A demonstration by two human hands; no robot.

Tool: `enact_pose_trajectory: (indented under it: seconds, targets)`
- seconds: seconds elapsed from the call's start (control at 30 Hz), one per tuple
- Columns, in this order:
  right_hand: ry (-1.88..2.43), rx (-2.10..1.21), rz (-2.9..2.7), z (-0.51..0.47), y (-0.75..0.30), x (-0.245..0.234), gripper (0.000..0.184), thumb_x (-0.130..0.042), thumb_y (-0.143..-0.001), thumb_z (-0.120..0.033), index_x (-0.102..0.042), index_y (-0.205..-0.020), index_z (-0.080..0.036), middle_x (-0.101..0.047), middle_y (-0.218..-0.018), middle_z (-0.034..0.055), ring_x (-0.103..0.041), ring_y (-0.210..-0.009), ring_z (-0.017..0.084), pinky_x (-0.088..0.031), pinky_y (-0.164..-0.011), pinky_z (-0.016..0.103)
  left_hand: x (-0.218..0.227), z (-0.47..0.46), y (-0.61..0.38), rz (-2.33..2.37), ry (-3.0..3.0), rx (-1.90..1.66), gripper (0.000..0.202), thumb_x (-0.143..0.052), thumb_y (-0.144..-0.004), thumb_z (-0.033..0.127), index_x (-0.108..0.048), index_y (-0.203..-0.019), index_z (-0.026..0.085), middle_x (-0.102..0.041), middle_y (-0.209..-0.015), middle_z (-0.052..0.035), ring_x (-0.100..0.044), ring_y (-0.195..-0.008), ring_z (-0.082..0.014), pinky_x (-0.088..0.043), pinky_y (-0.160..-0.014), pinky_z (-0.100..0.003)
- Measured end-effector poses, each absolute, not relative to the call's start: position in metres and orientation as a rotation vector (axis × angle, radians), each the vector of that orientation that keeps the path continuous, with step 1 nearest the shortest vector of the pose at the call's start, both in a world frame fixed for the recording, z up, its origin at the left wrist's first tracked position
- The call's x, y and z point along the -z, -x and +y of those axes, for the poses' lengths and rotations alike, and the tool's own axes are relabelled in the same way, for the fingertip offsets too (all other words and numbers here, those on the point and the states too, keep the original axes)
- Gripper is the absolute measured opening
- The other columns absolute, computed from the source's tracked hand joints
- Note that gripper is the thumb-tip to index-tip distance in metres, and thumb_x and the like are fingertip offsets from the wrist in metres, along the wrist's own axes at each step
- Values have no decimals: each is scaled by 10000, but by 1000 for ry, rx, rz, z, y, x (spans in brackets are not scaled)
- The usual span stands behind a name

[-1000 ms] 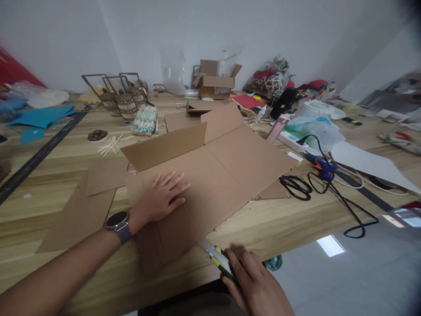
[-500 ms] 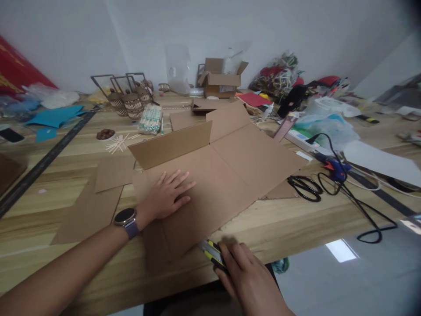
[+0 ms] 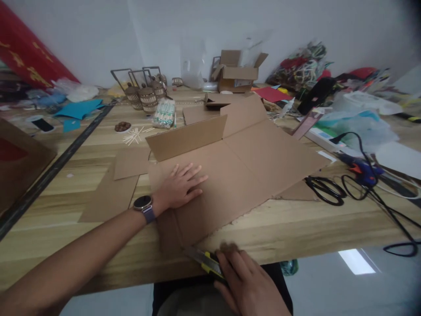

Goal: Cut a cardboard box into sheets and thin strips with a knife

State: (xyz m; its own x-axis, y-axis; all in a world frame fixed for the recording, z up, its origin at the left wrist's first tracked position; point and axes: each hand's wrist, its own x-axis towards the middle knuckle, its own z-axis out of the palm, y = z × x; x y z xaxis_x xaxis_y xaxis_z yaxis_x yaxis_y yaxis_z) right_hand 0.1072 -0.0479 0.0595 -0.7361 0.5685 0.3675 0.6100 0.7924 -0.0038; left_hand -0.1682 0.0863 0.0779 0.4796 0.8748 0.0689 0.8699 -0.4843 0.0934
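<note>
A flattened brown cardboard box (image 3: 243, 171) lies on the wooden table (image 3: 296, 228), with one flap standing up at its far left. My left hand (image 3: 180, 186) rests flat on the cardboard with fingers spread; a dark watch is on that wrist. My right hand (image 3: 245, 281) is closed round a yellow and black utility knife (image 3: 205, 260) at the table's near edge, and the blade tip touches the cardboard's near corner.
Loose cardboard pieces (image 3: 115, 188) lie left of the box. Black scissors (image 3: 324, 189) and a blue glue gun (image 3: 362, 169) with a black cord sit on the right. Small woven baskets (image 3: 144, 94), an open carton (image 3: 237, 77) and craft clutter line the far side.
The knife in my right hand has slid left and nearer along the cardboard's near edge, reaching its corner. My left hand stays flat on the cardboard. The camera has turned left.
</note>
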Motion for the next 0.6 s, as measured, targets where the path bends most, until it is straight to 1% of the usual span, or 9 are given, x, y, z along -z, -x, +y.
enact_pose_trajectory:
  seconds: [0.2,0.3,0.4,0.5,0.57,0.6]
  targets:
    - [871,199,-2608,-41,-107,-66,409,-324,-1044,-370,-640,-1165,-140,-711,-878,89,-687,-800,208,-600,-716,293,-79,88,170,1534,-2661,-159,569,-261,-1027,591,-414,-1505,325,-315,-1630,-75,-241,-1506,-332,-183,-1173,-662]
    - [888,204,-2595,-38,-111,-69,418,-316,-1049,-374,-644,-1171,-145,-712,-874,89,-690,-805,205,-589,-714,290,-81,87,173,1527,-2662,-200,582,-255,-1033,577,-411,-1508,281,-311,-1630,-95,-229,-1512,-322,-180,-1187,-641]
    - [838,175,-2604,-34,-119,-72,421,-318,-1053,-379,-655,-1168,-154,-722,-895,86,-702,-820,199,-583,-718,281,-89,77,178,1619,-2631,-372,566,-265,-1046,529,-447,-1481,216,-337,-1615,-125,-207,-1519,-315,-186,-1200,-619]
    - [790,171,-2617,-26,-137,-74,397,-363,-1047,-394,-660,-1185,-170,-737,-955,90,-712,-875,203,-585,-728,286,-102,52,190,1774,-2499,-603,516,-296,-1046,487,-549,-1376,181,-403,-1574,-148,-252,-1505,-318,-251,-1198,-588]
    - [772,193,-2644,-16,-157,-75,389,-404,-1035,-426,-660,-1212,-192,-744,-994,87,-716,-910,205,-586,-727,287,-114,29,206,1865,-2359,-759,461,-339,-1035,480,-562,-1341,217,-449,-1544,-127,-333,-1472,-306,-333,-1177,-552]
    - [755,211,-2656,-10,-169,-75,391,-419,-1029,-446,-661,-1221,-206,-748,-991,81,-718,-907,205,-586,-712,288,-120,15,216,1944,-2263,-882,437,-380,-1023,481,-535,-1359,249,-462,-1535,-106,-376,-1450,-299,-360,-1167,-539]
